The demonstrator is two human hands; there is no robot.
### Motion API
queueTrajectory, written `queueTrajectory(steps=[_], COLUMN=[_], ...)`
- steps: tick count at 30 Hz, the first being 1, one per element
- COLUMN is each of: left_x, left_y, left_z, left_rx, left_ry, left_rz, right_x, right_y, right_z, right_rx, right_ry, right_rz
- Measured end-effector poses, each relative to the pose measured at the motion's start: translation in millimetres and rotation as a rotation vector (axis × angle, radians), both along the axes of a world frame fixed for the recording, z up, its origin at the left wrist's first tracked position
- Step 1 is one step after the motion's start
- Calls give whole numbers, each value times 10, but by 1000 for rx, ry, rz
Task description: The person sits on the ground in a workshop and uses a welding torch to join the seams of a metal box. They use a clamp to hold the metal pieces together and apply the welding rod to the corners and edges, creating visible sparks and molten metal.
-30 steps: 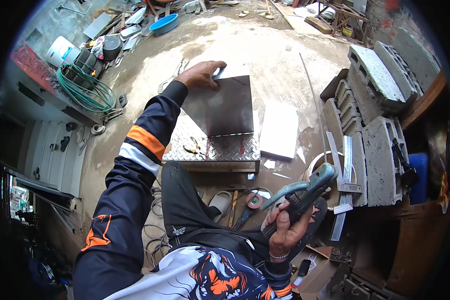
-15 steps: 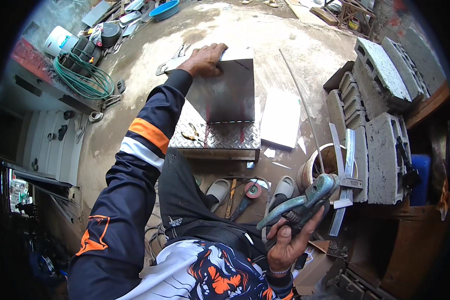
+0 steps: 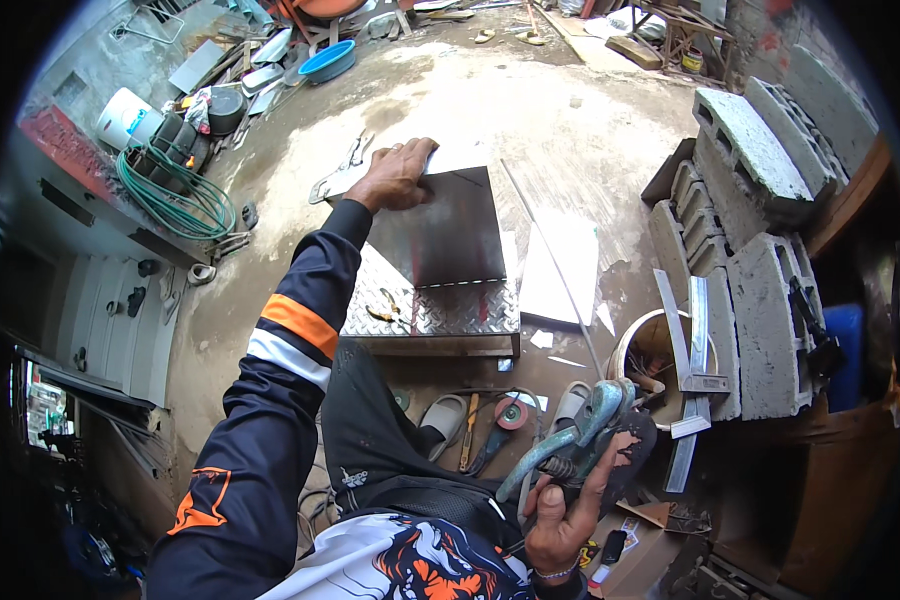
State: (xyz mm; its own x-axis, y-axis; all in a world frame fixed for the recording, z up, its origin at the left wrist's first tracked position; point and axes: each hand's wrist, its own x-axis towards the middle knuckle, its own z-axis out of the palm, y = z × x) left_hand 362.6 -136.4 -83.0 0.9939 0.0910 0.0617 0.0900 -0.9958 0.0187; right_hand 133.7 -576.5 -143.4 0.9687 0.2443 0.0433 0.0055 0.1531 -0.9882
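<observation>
My left hand is closed over the top edge of a dark metal sheet. That sheet stands, tilted, on a low table topped with diamond plate. Yellow-handled pliers lie on the plate to its left, and a metal clamp shows beyond my wrist. Down at the right, my right hand grips a worn green welding electrode holder, its spring showing. From its jaws a long thin welding rod points up and away, its tip apart from the sheet.
An angle grinder lies on the floor between my slippers. A bucket with metal strips stands at the right, before stacked concrete blocks. White sheet material lies beside the table. A green hose is coiled at the far left.
The view has tilted up, so the table and sheet appear lower. The electrode holder and rod have shifted a little to the left. Both hands keep their grips.
</observation>
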Motion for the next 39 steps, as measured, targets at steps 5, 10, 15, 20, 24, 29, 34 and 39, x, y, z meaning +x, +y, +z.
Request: queueTrajectory(steps=[5,10,15,20,24,29,34,39], left_x=[-24,-46,-51,-36,-38,-55,-89,-136], left_y=[39,-82,-123,-144,-173,-165,-201,-197], left_z=[-6,21,43,44,12,-45,-51,-90], left_rx=[-38,-16,1,14,42,92,156,169], left_ry=[13,7,34,43,27,-35,-30,-58], left_rz=[4,38,67,73,89,77,70,63], right_x=[29,103,134,148,177,200,217,213], right_y=[-79,-121,-238,-235,-253,-324,-375,-392], right_z=[-38,-56,-159,-228,-265,-267,-285,-308], right_rx=[120,267,269,287,305,381,386,366], right_ry=[140,216,240,218,223,266,259,263], right_rz=[15,-9,51,43,61,93,112,114])
